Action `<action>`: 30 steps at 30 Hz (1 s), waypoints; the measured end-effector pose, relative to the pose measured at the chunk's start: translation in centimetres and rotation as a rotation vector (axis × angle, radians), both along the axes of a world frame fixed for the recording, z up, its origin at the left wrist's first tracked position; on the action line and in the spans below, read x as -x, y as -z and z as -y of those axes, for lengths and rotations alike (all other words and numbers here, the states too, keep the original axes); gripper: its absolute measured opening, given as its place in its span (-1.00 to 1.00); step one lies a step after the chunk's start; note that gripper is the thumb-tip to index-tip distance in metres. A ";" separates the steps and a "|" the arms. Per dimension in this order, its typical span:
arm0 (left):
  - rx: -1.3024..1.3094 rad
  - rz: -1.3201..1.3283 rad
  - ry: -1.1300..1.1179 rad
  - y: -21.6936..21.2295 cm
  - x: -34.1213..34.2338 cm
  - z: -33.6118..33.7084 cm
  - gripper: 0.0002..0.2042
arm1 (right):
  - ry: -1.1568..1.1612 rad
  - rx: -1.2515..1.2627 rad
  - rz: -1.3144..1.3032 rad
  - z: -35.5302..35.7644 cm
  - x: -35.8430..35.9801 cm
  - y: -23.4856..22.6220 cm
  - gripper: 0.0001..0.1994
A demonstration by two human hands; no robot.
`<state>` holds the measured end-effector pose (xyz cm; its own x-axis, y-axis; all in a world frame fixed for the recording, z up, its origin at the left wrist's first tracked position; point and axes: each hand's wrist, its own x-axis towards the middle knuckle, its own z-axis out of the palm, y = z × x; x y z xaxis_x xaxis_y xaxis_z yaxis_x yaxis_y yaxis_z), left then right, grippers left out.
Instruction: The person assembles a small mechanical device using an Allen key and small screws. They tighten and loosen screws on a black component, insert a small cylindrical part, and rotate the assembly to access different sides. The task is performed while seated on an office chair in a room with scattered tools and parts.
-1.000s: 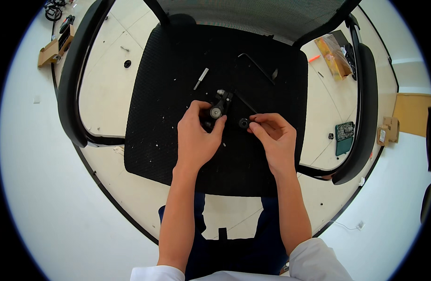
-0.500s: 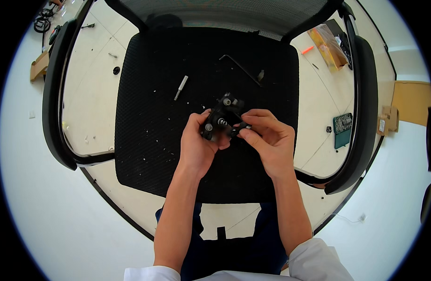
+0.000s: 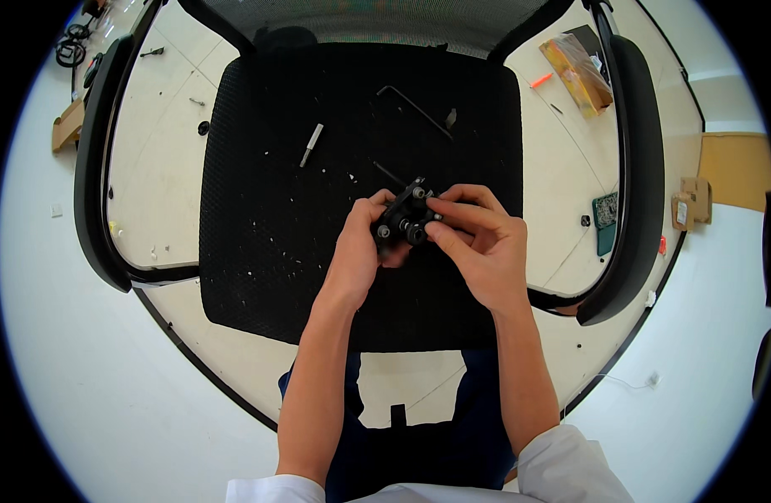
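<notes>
White sleeves [image 3: 272, 488] and dark blue trousers [image 3: 478, 394] frame a person bent over a chair, two bare hands meeting above the black seat [image 3: 268, 277]. The left hand [image 3: 356, 251] grips a black part [image 3: 395, 210] from its left side, the palm wrapped close about it. The right hand [image 3: 486, 251], thumb and fingers drawn narrow, pinches a small black knob [image 3: 415, 234] against the near face of that part, between the two hands; whether the knob is seated there cannot be told.

Just past the hands a dark rod [image 3: 389, 173] slants out from behind the part, near some white crumbs [image 3: 350, 177]. Farther on, ahead of the left hand, lies a pale bit [image 3: 312, 145]; ahead of the right, a bent hex key [image 3: 415, 109], its long end near a grey scrap [image 3: 451, 118]. The mesh backrest [image 3: 377, 23] rises beyond.

Out to the right of the hands, past the armrest [image 3: 641, 168], a green case [image 3: 605, 222] lies on the tiled floor [image 3: 168, 184], with an orange marker [image 3: 541, 80] and a clear bag [image 3: 578, 74] farther ahead. Far to the left sits an open carton [image 3: 68, 126].
</notes>
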<state>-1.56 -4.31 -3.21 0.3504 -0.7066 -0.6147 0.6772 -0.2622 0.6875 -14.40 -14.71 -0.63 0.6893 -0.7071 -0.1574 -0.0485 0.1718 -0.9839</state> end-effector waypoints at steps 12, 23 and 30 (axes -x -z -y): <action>0.008 -0.087 -0.030 -0.2 0.3 0.1 -0.63 | 0.199 0.111 0.017 -2.1 -1.0 0.4 -0.78; 0.051 -0.031 -0.045 -0.5 -0.3 0.8 -0.61 | 0.136 0.120 0.032 -1.1 -2.1 0.7 -0.79; 0.017 0.263 0.151 -1.1 -0.5 0.6 -0.62 | 0.062 -0.037 0.066 0.1 -1.3 0.3 -0.72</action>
